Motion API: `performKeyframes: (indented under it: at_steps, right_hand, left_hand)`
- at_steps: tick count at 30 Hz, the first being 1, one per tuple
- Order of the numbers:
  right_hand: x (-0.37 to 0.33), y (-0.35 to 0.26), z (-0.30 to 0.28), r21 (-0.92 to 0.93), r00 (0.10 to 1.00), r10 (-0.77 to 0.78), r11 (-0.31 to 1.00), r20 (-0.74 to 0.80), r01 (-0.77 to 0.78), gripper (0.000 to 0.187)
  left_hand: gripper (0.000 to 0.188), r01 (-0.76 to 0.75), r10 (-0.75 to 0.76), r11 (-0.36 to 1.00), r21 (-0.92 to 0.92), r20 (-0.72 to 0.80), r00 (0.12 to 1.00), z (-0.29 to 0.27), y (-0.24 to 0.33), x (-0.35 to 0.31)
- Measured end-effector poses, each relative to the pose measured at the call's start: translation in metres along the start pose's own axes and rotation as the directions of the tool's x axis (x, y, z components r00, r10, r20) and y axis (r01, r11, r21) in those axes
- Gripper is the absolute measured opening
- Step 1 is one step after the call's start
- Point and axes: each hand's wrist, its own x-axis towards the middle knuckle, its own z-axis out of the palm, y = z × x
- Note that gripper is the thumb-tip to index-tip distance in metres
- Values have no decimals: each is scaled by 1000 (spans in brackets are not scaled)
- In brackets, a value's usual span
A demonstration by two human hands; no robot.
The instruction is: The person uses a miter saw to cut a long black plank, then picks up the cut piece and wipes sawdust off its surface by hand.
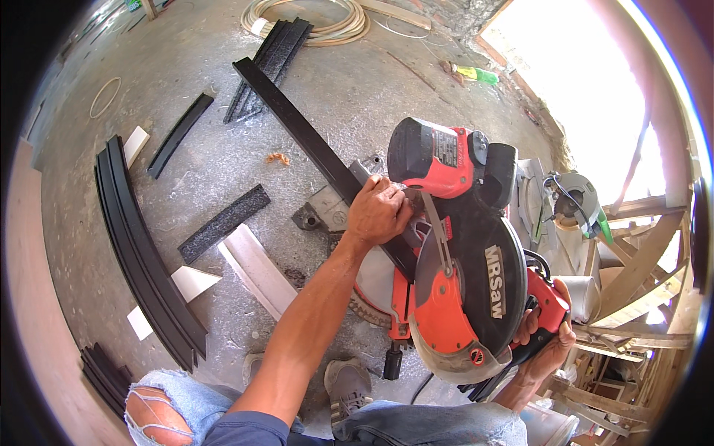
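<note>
A red and black mitre saw (465, 286) stands on the floor in front of me, its blade mostly hidden by the guard. Across its base lies a long black moulding strip (297, 123), running away to the far left. My left hand (379, 212) is closed over this strip, close beside the saw head, and presses it at the fence. The fingers of my right hand (547, 342) wrap around the saw's red and black handle (552, 305) on the near right. Whether a finger is on the trigger is hidden.
Black moulding offcuts (178, 134) and a white strip (259, 267) lie on the dusty floor to the left, beside longer black mouldings (141, 253). At the back is a coiled hose (342, 30). A green bottle (477, 74), a second saw (576, 201) and timber framing (639, 297) are on the right.
</note>
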Motion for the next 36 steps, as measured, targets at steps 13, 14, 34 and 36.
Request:
performKeyframes:
  at_steps: [13, 14, 34, 36]
  right_hand:
    - [-1, -1, -2, -52, 999, 11, 999, 48, -8, 71]
    - [-1, -1, -1, -50, 999, 11, 999, 49, -8, 71]
    - [-3, 3, -2, -20, 1000, -9, 1000, -10, 9, 73]
    - [-3, 3, -2, -27, 1000, -7, 1000, -5, 7, 73]
  left_hand:
    - [20, -11, 11, 1000, -6, -38, 999, -2, 1, 1]
    - [20, -11, 11, 1000, -5, -38, 999, -2, 1, 1]
    - [20, 7, -8, 1000, -11, -17, 1000, -2, 2, 1]
    - [20, 13, -13, 1000, -8, -8, 1000, -4, 2, 2]
